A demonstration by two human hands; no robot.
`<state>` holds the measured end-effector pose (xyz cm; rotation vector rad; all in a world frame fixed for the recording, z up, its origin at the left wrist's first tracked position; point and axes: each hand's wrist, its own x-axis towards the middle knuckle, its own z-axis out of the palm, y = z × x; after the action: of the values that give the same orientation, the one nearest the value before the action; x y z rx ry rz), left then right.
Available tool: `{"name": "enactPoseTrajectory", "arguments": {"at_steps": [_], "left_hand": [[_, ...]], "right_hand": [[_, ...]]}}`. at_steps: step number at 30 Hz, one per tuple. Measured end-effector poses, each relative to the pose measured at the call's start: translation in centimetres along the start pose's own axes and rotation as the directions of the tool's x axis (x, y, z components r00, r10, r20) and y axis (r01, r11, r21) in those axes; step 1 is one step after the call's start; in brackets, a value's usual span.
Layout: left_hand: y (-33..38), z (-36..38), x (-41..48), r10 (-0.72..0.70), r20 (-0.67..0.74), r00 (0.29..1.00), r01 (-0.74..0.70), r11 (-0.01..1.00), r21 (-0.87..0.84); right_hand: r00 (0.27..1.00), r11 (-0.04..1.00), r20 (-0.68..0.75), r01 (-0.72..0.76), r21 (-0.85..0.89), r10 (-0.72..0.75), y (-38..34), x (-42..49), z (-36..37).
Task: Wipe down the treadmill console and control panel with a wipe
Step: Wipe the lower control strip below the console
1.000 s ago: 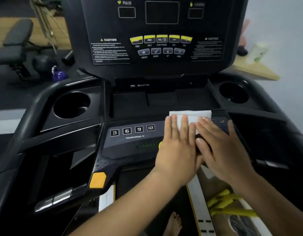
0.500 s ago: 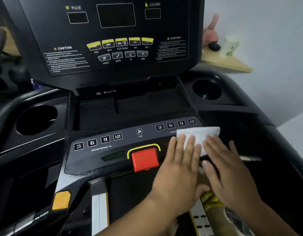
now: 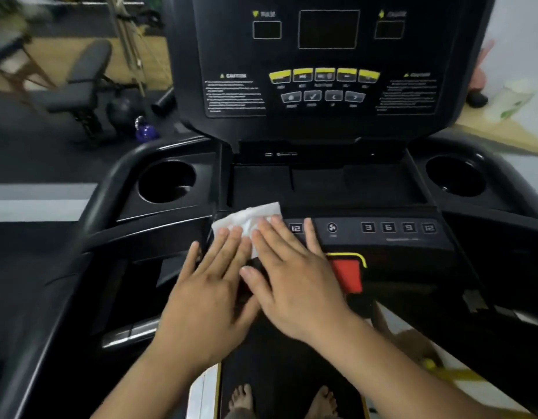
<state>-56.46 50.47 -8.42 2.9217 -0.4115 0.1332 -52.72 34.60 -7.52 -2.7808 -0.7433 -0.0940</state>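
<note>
Wipe [image 3: 246, 217] under flat left hand [image 3: 201, 297], flat right hand [image 3: 295, 282], black control panel [image 3: 391, 241], bench [image 3: 80, 83] behind

Dark floor mat [image 3: 35, 155] at left, wooden flooring [image 3: 57, 57] beyond. 1 black weight bench [image 3: 80, 86], 1 purple kettlebell [image 3: 145, 130]. Pale wall [image 3: 523, 37] at right.

wipe [image 3: 249, 217]: white, soft, crinkled paper-like cloth
control panel [image 3: 391, 240]: dark matt plastic
stop button [image 3: 348, 275]: red smooth plastic
cup holder [image 3: 166, 181]: black glossy plastic
handrail [image 3: 110, 189]: black, smooth sheen
</note>
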Motion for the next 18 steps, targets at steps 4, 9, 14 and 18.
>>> {"name": "enactPoseTrajectory", "arguments": {"at_steps": [4,9,14,18], "left_hand": [[-3.4,0.9,-5.3,0.012,-0.095,0.995,-0.033,0.974,-0.226],[-1.0,2.2,-5.8,0.137,-0.133,0.982,-0.147,0.987,-0.068],[5.1,1.3,3.7,0.242,0.035,0.970,-0.244,0.969,0.043],[13.5,3.2,10.2,0.453,0.136,0.881,-0.471,0.867,0.161]], "right_hand": [[0.994,0.994,0.014,0.111,0.006,-0.111,-4.1,-1.0,2.0],[0.996,0.995,0.013,0.089,-0.033,-0.089,-2.1,-4.3,1.3],[0.968,0.967,-0.059,-0.248,-0.048,0.245,4.7,-2.8,-2.0],[0.865,0.877,-0.173,-0.480,-0.014,0.471,11.7,-6.7,-3.6]]}}
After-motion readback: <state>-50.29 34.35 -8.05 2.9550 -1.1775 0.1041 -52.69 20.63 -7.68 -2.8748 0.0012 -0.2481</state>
